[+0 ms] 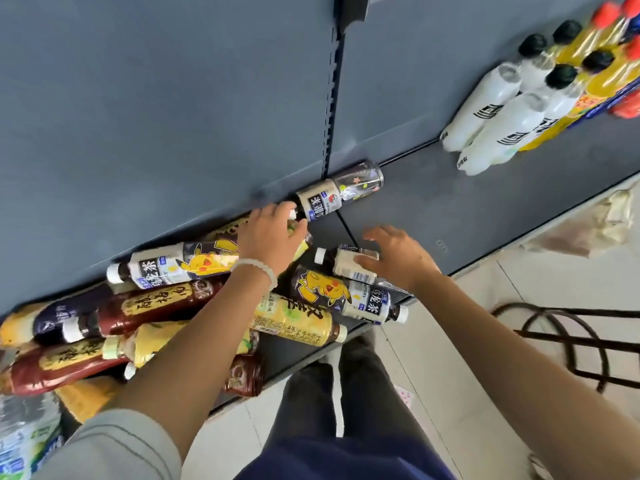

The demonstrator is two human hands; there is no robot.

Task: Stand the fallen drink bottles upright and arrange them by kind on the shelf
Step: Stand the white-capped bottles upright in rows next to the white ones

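Observation:
A heap of fallen drink bottles lies on the grey shelf (450,209). My left hand (268,233) reaches over the heap, fingers curled at the cap end of a lying tea bottle with a white label (337,195) by the back wall. My right hand (398,256) rests with spread fingers on a small white-labelled tea bottle (346,261) lying on its side. Around them lie a yellow cartoon bottle (173,266), a dark cartoon bottle (346,299), a yellow tea bottle (294,322) and dark red bottles (149,306).
White bottles with black caps (502,109) and orange bottles with red caps (602,64) stand upright at the shelf's far right. A black metal stool (571,341) stands on the tiled floor at right. Water bottles (24,438) show at lower left.

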